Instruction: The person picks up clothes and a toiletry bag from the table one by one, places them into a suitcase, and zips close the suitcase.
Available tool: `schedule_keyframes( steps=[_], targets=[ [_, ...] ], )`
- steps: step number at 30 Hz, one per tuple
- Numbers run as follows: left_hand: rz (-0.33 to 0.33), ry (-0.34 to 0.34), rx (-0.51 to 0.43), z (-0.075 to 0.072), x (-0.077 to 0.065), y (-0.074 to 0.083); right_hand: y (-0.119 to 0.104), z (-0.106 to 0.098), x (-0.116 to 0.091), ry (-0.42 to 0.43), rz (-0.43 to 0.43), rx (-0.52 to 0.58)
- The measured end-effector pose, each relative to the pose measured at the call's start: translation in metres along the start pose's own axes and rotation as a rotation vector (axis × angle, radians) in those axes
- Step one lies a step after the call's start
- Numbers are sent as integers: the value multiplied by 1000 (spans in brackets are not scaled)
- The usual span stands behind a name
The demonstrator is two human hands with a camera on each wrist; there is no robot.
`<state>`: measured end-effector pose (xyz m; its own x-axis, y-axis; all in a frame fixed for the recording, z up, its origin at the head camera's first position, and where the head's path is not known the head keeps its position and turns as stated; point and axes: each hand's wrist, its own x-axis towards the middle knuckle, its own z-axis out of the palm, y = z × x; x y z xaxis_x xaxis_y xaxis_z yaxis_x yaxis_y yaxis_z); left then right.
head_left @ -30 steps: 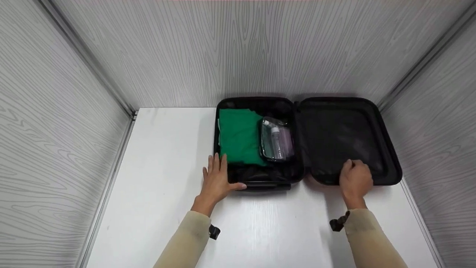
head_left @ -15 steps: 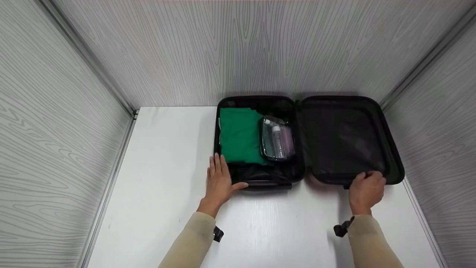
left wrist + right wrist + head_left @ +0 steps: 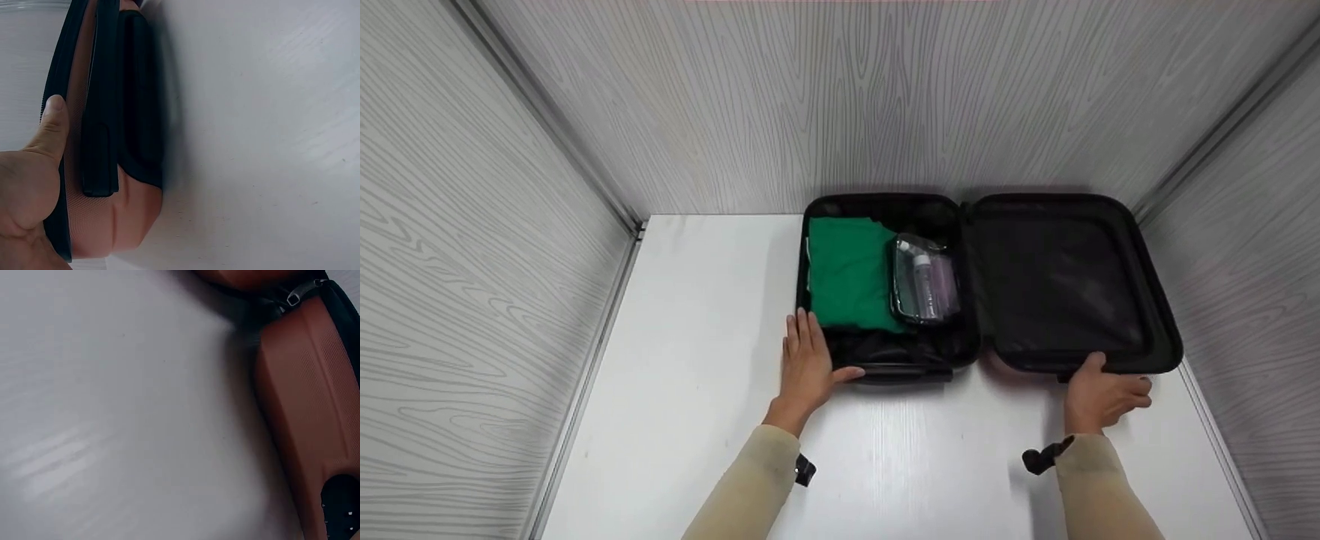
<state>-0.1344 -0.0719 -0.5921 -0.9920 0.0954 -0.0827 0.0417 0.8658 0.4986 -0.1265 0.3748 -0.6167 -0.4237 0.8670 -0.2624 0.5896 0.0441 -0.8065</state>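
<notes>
A suitcase point(image 3: 889, 375) lies unfolded on the white table, its pinkish-orange shell showing in both wrist views. Its left half holds folded green cloth point(image 3: 851, 274) and a clear toiletry pouch point(image 3: 907, 292) with a white-capped bottle. My left hand point(image 3: 806, 371) rests on that half's front left corner, fingers straight along the side and thumb on the front rim point(image 3: 56, 118). My right hand point(image 3: 1099, 394) is at the front rim of the suitcase lid point(image 3: 1050, 285), the right half. Its thumb lies over the rim and its fingers curl below; their tips are hidden.
A black side handle point(image 3: 101, 157) sticks out from the left half's front. Grey wood-patterned walls point(image 3: 847, 97) stand behind and on both sides, the back one close to the suitcase. White table surface point(image 3: 690, 315) extends to the left and front.
My right hand has moved right and toward me, from over the lid's inside to its front rim, with the thumb now on top. The left hand has stayed at its corner.
</notes>
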Motion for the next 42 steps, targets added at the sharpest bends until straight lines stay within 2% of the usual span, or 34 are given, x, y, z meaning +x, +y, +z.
schedule_keyframes(
  steps=[4,7,11,14,19,26,28,37,39,42],
  targets=[
    [1,-5,3,0,0,0,-1,0,-4,-128,96,32],
    [6,-8,3,0,0,0,-3,1,-8,-187,139,81],
    [19,0,-3,1,1,-1,-6,2,-12,-221,230,155],
    [15,4,-22,2,1,-2,-9,5,-14,-243,311,265],
    [-20,11,-114,2,1,-2,-10,9,-14,-257,387,429],
    [-96,18,-294,3,1,-4,-10,7,-17,-333,418,528],
    [-116,25,-328,3,2,-5,-11,6,-18,-348,424,593],
    [-128,-11,-371,4,4,-3,-12,1,-19,-327,464,1081],
    [-131,-23,-371,4,4,-2,-13,-1,-20,-333,449,1134],
    [-138,-31,-366,3,4,-2,-19,-4,-23,-344,390,1104]
  ],
)
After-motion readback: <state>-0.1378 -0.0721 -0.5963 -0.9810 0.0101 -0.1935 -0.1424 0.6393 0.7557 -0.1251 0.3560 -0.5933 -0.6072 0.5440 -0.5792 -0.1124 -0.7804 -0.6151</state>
